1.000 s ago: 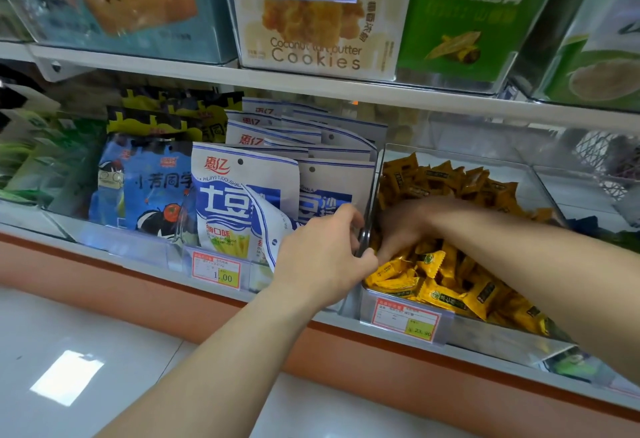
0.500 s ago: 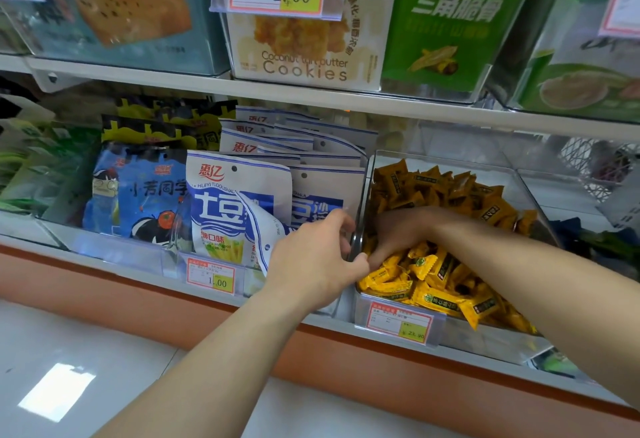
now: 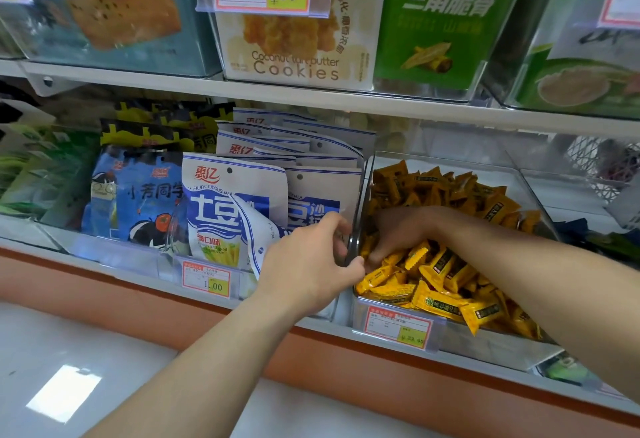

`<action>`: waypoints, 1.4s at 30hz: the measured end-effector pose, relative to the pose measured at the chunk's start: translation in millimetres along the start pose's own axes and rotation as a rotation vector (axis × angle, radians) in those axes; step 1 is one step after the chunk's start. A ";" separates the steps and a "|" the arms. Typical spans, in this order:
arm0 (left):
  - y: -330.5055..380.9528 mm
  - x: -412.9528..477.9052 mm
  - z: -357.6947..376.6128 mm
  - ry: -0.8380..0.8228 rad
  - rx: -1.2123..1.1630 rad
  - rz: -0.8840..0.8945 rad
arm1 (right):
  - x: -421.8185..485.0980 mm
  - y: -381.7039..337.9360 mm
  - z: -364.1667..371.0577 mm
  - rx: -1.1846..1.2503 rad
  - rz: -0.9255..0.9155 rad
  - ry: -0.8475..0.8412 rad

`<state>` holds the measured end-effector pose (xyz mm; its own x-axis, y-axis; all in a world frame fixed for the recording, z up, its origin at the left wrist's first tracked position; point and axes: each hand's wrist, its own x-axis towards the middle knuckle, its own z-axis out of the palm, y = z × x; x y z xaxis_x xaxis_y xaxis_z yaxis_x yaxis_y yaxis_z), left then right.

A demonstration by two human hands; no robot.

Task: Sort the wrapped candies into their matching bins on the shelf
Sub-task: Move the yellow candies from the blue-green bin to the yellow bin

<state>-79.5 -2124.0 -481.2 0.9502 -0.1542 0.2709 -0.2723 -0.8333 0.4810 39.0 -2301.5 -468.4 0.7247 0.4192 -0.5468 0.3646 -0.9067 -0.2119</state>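
- Right of the white-and-blue snack bags (image 3: 221, 209), we see a clear bin (image 3: 485, 347) heaped with yellow wrapped candies (image 3: 440, 268).
- The left hand (image 3: 308, 264) grips the bin's left wall, thumb inside and fingers outside.
- The right hand (image 3: 398, 233) is inside the bin with its fingers curled down among the candies. We cannot tell whether it holds one.
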 end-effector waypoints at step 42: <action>40.4 1.6 -3.6 0.113 -0.019 0.199 | -108.2 74.8 -25.9 -0.201 0.077 0.436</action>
<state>-89.5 -2156.0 -458.4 0.8547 -0.2530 0.4533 -0.4566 -0.7820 0.4243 3.0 -2413.5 -404.1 0.9159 0.3699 -0.1558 0.3744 -0.9272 0.0000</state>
